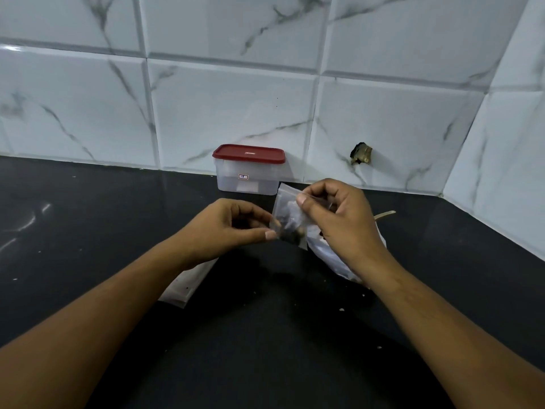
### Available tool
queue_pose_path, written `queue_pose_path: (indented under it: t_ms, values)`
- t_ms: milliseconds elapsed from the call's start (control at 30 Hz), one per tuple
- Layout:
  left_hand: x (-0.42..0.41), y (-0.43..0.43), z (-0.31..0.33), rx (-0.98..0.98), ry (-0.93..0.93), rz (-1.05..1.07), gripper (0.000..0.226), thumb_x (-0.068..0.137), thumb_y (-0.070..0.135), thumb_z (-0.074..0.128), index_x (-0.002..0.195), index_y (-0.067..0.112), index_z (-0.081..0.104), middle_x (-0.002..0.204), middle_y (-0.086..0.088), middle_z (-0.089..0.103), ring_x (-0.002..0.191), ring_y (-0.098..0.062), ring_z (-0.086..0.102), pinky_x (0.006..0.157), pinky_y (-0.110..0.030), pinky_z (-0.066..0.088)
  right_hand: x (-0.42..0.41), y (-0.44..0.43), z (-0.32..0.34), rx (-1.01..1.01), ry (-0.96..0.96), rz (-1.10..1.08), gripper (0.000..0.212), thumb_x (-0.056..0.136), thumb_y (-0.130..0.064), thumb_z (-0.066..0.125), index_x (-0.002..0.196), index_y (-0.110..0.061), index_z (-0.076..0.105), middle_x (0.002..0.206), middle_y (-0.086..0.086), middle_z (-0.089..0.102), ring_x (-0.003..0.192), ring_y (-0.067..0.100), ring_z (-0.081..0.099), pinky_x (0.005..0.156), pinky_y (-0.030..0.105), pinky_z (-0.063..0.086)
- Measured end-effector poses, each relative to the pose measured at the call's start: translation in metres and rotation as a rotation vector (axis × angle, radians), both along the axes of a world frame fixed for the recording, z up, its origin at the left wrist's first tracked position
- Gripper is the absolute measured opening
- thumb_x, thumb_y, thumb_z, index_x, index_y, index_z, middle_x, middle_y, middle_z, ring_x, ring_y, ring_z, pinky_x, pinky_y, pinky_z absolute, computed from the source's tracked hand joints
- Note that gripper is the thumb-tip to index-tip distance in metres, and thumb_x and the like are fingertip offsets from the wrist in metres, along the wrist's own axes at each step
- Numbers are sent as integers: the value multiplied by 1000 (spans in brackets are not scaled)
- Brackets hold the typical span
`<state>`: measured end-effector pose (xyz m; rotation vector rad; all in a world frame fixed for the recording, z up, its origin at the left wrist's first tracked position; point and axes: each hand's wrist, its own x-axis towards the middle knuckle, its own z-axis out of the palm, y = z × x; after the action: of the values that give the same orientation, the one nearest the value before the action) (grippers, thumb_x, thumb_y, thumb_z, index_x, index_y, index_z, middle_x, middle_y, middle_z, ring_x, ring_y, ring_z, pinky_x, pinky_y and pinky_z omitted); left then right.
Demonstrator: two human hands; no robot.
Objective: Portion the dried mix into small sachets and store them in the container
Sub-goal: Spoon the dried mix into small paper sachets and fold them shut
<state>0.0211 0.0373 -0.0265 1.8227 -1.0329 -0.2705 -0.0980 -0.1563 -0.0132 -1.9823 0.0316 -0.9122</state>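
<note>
Sachet (290, 222), pinched between left hand (233, 228), right hand (339, 211)

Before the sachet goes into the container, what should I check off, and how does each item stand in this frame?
1. Sachet held by both hands: ok, left hand pinches its lower edge, right hand its top.
2. Mix inside the sachet: ok, a dark clump sits at the bottom.
3. Sachet sealed: cannot tell, the right fingers cover the top strip.
4. Container open: not ok, the red lid is on.
5. Container within reach: ok, it stands just behind the hands by the wall.
6. Counter free of spills: not ok, small crumbs lie near the arms.
</note>
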Motion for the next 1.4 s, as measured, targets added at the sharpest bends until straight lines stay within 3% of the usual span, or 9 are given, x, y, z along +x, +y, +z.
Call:
queue_pose_path:
  t_ms: [200,300,433,600,767,900,1000,1233,1400]
  values:
    - [0,-1,0,-38,11,15,29,83,21,83,111,21,75,99,-2,79,98,-16,75,103,-43,56,1,0,-1,32,4,0,6,97,-18,72,92,-18,75,86,-5,75,86,14,72,85,43,63]
    - [0,-1,-1,-42,20,5,30,82,22,82,111,20,75,98,-4,79,98,-18,75,103,-43,55,2,-1,-1,31,-3,7,5,97,-18,72,93,-17,75,87,-5,75,87,15,72,84,41,63]
    - [2,-1,-1,-63,25,7,27,86,14,80,112,19,73,92,-7,76,93,-19,75,101,-37,56,2,-2,0,46,-22,2,6,97,-15,72,91,-16,75,86,-4,75,83,11,71,74,24,59]
    - [2,1,3,-73,-10,1,28,88,10,78,113,20,71,92,-2,74,92,-16,73,93,-29,57,2,-8,3,111,-20,18,4,96,-14,73,94,-13,76,91,3,77,87,21,75,83,34,63]
    - [-1,1,3,-83,-73,5,31,89,19,78,118,26,72,108,9,76,104,-9,72,95,-27,57,1,-6,0,38,17,67,5,96,-15,73,94,-15,78,88,-1,76,87,15,72,85,38,62]
    - [-4,-2,3,-200,-4,-24,21,93,19,73,113,13,75,107,0,78,105,-15,73,95,-27,58,3,0,-6,-80,110,124,5,94,-17,76,96,-20,79,89,-4,76,90,14,71,89,46,60]
    - [0,-3,-1,-239,24,4,14,94,12,71,104,6,77,100,-5,79,100,-18,75,90,-26,59,4,2,-6,-57,173,160,8,91,-15,79,98,-20,79,88,1,76,88,20,73,88,50,61]
    - [3,-4,-2,-280,102,53,14,92,13,71,103,9,79,96,-1,80,92,-9,74,75,-15,56,0,-1,-3,-77,203,98,7,88,-14,81,89,-21,78,80,0,76,79,20,72,80,43,61]
    - [3,-5,-3,-283,120,58,16,91,14,71,104,10,79,101,-1,80,95,-10,74,75,-16,56,0,-2,-2,-37,187,94,6,88,-11,80,91,-17,79,83,1,76,82,16,73,80,33,62]
